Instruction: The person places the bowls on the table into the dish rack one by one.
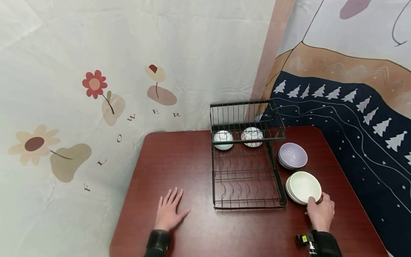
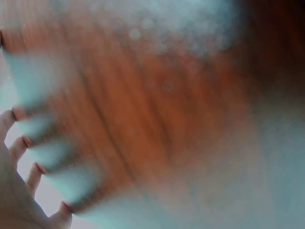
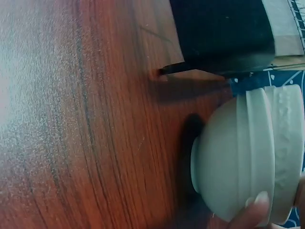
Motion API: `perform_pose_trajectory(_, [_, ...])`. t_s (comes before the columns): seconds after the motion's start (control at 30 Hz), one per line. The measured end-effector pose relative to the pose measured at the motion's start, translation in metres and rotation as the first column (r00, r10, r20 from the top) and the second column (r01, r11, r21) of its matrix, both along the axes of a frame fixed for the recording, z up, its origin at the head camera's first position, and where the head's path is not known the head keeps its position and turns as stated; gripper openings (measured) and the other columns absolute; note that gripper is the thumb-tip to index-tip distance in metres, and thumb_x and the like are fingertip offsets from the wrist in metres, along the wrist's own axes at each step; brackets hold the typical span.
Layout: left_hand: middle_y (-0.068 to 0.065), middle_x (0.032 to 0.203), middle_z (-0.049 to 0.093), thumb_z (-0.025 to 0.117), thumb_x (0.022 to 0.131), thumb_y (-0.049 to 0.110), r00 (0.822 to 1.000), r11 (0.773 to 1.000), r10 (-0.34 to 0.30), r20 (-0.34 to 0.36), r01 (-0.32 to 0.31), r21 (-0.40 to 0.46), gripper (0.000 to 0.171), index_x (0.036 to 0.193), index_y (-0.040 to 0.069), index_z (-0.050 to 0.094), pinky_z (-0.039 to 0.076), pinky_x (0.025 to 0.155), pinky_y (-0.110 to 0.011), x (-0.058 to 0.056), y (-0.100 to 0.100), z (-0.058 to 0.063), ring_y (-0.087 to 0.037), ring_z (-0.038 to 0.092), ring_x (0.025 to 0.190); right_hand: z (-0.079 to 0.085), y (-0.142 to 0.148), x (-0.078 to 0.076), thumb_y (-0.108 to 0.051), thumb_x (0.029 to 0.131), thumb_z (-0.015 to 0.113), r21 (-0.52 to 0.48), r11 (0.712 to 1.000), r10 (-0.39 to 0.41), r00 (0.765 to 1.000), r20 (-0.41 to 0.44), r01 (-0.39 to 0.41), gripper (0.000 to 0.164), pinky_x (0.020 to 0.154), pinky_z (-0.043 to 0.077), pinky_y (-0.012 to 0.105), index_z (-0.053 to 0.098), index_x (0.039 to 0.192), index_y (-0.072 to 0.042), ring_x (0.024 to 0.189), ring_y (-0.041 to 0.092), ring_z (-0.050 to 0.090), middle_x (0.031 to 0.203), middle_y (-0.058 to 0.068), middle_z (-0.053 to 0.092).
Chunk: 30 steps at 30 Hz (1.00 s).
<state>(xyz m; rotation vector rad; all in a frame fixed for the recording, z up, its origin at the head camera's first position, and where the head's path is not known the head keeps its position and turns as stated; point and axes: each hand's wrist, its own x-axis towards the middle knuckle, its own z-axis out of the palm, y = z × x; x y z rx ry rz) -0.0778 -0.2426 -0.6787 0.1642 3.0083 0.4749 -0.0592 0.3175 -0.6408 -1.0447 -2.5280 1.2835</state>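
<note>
My right hand (image 1: 321, 213) pinches the near right edge of a stack of cream bowls (image 1: 304, 187), its thumb over the top rim. In the right wrist view a fingertip (image 3: 259, 199) touches the outer wall of the stacked bowls (image 3: 228, 157); much of this hand is outside that view. With its fingers spread, my left hand (image 1: 168, 213) rests on the table, holding nothing. Between the hands stands a black two-tier wire dish rack (image 1: 248, 207). A white bowl (image 1: 223, 145) and a patterned bowl (image 1: 253, 143) sit at its back, partly behind wires.
Lavender bowls (image 1: 293, 156) stand stacked behind the cream ones, right of the rack. The reddish-brown table (image 1: 179, 157) meets a flower-printed cloth (image 1: 128, 64) at the back and a dark cloth with white trees (image 1: 340, 135) on the right.
</note>
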Motion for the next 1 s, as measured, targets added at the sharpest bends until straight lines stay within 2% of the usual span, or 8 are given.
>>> perform_pose_trajectory(0.2, [-0.011, 0.176, 0.046, 0.073, 0.094, 0.068, 1.000, 1.000, 0.005, -0.001, -0.005, 0.004, 0.090, 0.168, 0.022, 0.051, 0.025, 0.133, -0.072, 0.000, 0.001, 0.001, -0.042, 0.039, 0.165, -0.001, -0.004, -0.001, -0.010, 0.106, 0.040, 0.046, 0.999, 0.017, 1.000, -0.026, -0.015, 0.058, 0.114, 0.034, 0.078, 0.038, 0.155, 0.021, 0.119, 0.071, 0.044, 0.142, 0.052, 0.038])
perform_pose_trajectory(0.33, [-0.011, 0.178, 0.044, 0.072, 0.095, 0.068, 1.000, 1.000, 0.009, 0.025, -0.009, -0.002, 0.090, 0.169, 0.023, 0.049, 0.023, 0.134, -0.072, -0.001, 0.001, 0.001, -0.041, 0.037, 0.166, 0.001, -0.010, -0.002, -0.009, 0.107, 0.039, 0.160, 0.987, 0.015, 0.998, -0.066, -0.004, 0.053, 0.108, 0.037, 0.081, 0.042, 0.149, 0.022, 0.120, 0.075, 0.045, 0.136, 0.051, 0.043])
perform_pose_trajectory(0.4, [-0.011, 0.178, 0.043, 0.072, 0.095, 0.068, 0.999, 1.000, 0.009, 0.032, -0.009, -0.005, 0.090, 0.169, 0.023, 0.048, 0.023, 0.135, -0.072, -0.001, 0.002, 0.002, -0.041, 0.037, 0.167, 0.001, -0.014, -0.004, -0.009, 0.107, 0.039, 0.248, 0.969, 0.012, 0.996, -0.087, 0.010, 0.049, 0.100, 0.040, 0.083, 0.043, 0.144, 0.023, 0.115, 0.076, 0.048, 0.132, 0.049, 0.046])
perform_pose_trajectory(0.5, [-0.011, 0.178, 0.044, 0.073, 0.094, 0.068, 0.999, 1.000, 0.009, 0.033, -0.009, -0.008, 0.090, 0.169, 0.022, 0.049, 0.024, 0.134, -0.072, -0.001, 0.002, 0.003, -0.041, 0.037, 0.166, -0.003, -0.020, -0.006, -0.010, 0.107, 0.040, 0.375, 0.925, -0.019, 0.991, -0.131, 0.067, 0.044, 0.085, 0.044, 0.083, 0.047, 0.137, 0.022, 0.100, 0.077, 0.054, 0.124, 0.046, 0.051])
perform_pose_trajectory(0.57, [-0.011, 0.177, 0.044, 0.073, 0.094, 0.068, 1.000, 1.000, 0.008, 0.025, -0.008, -0.013, 0.091, 0.168, 0.022, 0.049, 0.025, 0.134, -0.072, -0.001, 0.002, 0.003, -0.041, 0.038, 0.165, -0.007, -0.025, -0.009, -0.010, 0.107, 0.038, 0.419, 0.901, -0.046, 0.985, -0.163, 0.112, 0.042, 0.076, 0.043, 0.082, 0.049, 0.134, 0.021, 0.089, 0.078, 0.054, 0.120, 0.044, 0.052])
perform_pose_trajectory(0.7, [-0.011, 0.177, 0.045, 0.073, 0.094, 0.069, 1.000, 1.000, 0.007, 0.011, -0.007, -0.012, 0.090, 0.168, 0.022, 0.049, 0.026, 0.133, -0.072, -0.001, 0.001, 0.000, -0.041, 0.039, 0.165, -0.011, -0.029, -0.014, -0.009, 0.106, 0.036, 0.439, 0.881, -0.082, 0.970, -0.230, 0.178, 0.040, 0.068, 0.039, 0.081, 0.051, 0.132, 0.018, 0.079, 0.078, 0.052, 0.117, 0.041, 0.053])
perform_pose_trajectory(0.87, [-0.011, 0.176, 0.047, 0.073, 0.093, 0.069, 1.000, 1.000, 0.003, -0.009, -0.003, 0.007, 0.090, 0.167, 0.022, 0.051, 0.027, 0.132, -0.072, -0.001, -0.001, -0.004, -0.041, 0.041, 0.164, -0.006, -0.028, -0.017, -0.004, 0.104, 0.037, 0.404, 0.898, -0.073, 0.964, -0.257, 0.176, 0.038, 0.070, 0.040, 0.082, 0.049, 0.133, 0.018, 0.079, 0.080, 0.050, 0.120, 0.043, 0.052])
perform_pose_trajectory(1.0, [-0.010, 0.177, 0.045, 0.073, 0.093, 0.070, 1.000, 1.000, 0.007, 0.012, -0.007, 0.019, 0.092, 0.169, 0.023, 0.049, 0.024, 0.134, -0.072, -0.001, -0.002, -0.004, -0.041, 0.039, 0.166, -0.003, -0.026, -0.018, -0.002, 0.102, 0.038, 0.391, 0.901, -0.084, 0.958, -0.275, 0.191, 0.039, 0.070, 0.041, 0.083, 0.049, 0.134, 0.018, 0.078, 0.080, 0.050, 0.122, 0.045, 0.051])
